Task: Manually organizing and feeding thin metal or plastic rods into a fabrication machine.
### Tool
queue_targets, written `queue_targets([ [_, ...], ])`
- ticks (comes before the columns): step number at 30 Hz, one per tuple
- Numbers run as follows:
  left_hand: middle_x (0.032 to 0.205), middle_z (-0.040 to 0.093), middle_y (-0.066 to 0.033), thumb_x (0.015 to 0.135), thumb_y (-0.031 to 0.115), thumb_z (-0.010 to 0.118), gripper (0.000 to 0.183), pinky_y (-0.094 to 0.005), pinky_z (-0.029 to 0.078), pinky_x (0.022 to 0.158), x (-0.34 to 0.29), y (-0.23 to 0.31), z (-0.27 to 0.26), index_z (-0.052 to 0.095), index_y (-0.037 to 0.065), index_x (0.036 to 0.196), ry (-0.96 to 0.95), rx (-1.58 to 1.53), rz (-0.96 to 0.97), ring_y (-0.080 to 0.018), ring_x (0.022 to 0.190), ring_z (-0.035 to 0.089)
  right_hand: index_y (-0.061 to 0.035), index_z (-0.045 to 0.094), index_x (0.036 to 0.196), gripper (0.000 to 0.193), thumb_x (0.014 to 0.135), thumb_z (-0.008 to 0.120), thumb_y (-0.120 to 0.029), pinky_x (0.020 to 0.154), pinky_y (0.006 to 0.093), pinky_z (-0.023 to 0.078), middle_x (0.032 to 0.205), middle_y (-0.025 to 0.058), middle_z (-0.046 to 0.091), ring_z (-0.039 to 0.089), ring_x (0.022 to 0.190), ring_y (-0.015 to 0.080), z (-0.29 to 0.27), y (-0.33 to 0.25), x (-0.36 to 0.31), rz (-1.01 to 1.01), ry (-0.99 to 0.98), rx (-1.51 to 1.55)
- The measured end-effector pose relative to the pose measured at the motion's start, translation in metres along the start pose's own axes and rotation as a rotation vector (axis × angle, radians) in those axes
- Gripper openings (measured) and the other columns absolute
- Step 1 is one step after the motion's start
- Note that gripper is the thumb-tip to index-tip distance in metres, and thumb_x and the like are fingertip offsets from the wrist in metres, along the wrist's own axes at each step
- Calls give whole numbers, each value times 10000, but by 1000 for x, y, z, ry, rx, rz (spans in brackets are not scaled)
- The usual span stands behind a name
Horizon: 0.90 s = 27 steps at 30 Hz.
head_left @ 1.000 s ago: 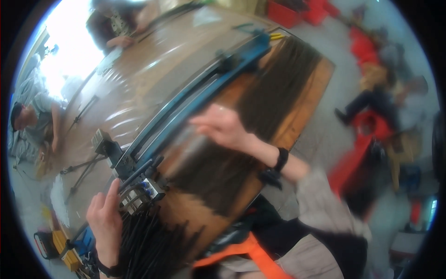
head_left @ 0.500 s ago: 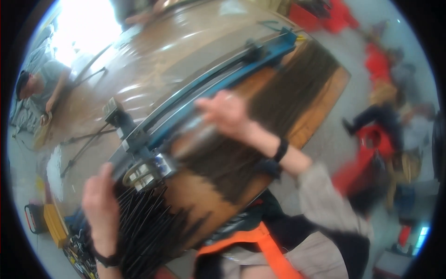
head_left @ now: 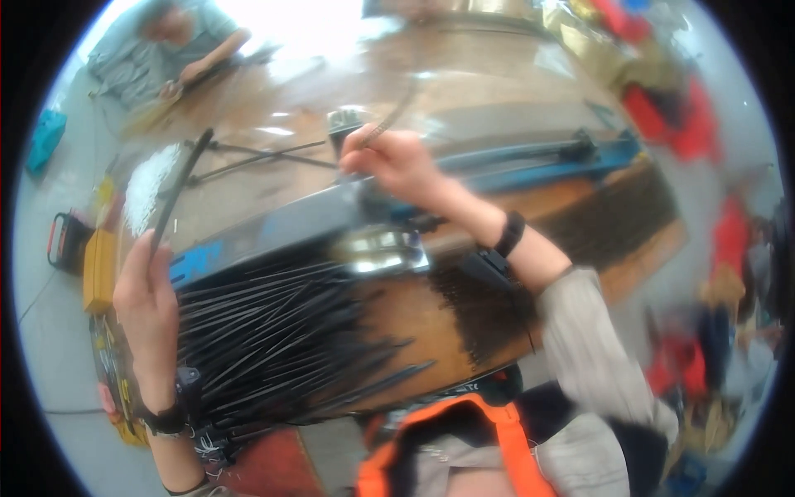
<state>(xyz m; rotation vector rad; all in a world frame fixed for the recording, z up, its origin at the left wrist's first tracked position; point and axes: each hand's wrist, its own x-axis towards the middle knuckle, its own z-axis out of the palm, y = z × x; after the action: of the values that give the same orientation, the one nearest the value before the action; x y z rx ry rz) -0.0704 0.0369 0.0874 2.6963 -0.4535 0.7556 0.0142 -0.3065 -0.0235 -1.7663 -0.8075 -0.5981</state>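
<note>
My left hand [head_left: 147, 311] is closed round the lower end of a long black strip [head_left: 184, 182], which tilts up and to the right. Higher up, my right hand [head_left: 399, 168] has its fingers bent together by the grey block [head_left: 346, 122] of a metal fixture. From those fingers a thin ribbed cord [head_left: 387, 123] curves upward; it seems pinched there, though blur hides the exact contact. Below my right wrist lies the fixture's shiny metal part [head_left: 385, 253]. The long blue rail [head_left: 609, 156] runs off to the far right.
A heap of black strips [head_left: 273, 331] covers the near left of the table, and a dark row of strips [head_left: 571, 236] lies to the right. White bits [head_left: 151, 186] are piled at the left, near crossed black rods [head_left: 257, 157]. Another person [head_left: 170, 50] sits at the far left.
The view has swung, shifting the fixture and table in the picture. My right hand has moved from over the rail to the fixture's grey block. The strip in my left hand now shows clearly.
</note>
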Motion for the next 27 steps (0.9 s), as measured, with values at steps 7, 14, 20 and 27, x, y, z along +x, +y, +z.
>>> queue_targets([
  [7, 932, 684, -200, 983, 109, 595, 229, -334, 508, 759, -30, -27, 13, 636, -39, 1154, -23, -15, -24, -252, 811, 648, -45, 631, 963, 80, 966, 599, -117, 699, 304, 571, 821, 81, 709, 712, 797, 170, 15, 14, 9, 103, -82, 55],
  [14, 920, 657, -218, 957, 78, 604, 200, -373, 503, 723, -24, -25, 24, 635, -17, 1131, -41, -43, -42, -357, 796, 641, -61, 616, 993, 85, 958, 604, -138, 657, 321, 564, 769, 92, 688, 702, 723, 212, 55, 8, 29, 219, -571, -371],
  [20, 902, 650, -202, 940, 82, 614, 199, -395, 501, 696, -28, -45, 29, 641, 27, 1130, -89, -30, 10, -371, 786, 636, -96, 650, 879, 43, 855, 639, -62, 560, 351, 533, 757, 89, 663, 664, 649, 254, -19, 36, -11, 37, -304, -752],
  [27, 758, 600, -127, 874, 133, 660, 170, -444, 512, 613, -6, -17, 97, 677, 129, 1044, -281, 91, 223, -342, 714, 625, -79, 646, 900, 78, 839, 605, -54, 727, 440, 450, 839, 125, 638, 604, 819, 338, -213, 48, -121, 54, -153, -1174],
])
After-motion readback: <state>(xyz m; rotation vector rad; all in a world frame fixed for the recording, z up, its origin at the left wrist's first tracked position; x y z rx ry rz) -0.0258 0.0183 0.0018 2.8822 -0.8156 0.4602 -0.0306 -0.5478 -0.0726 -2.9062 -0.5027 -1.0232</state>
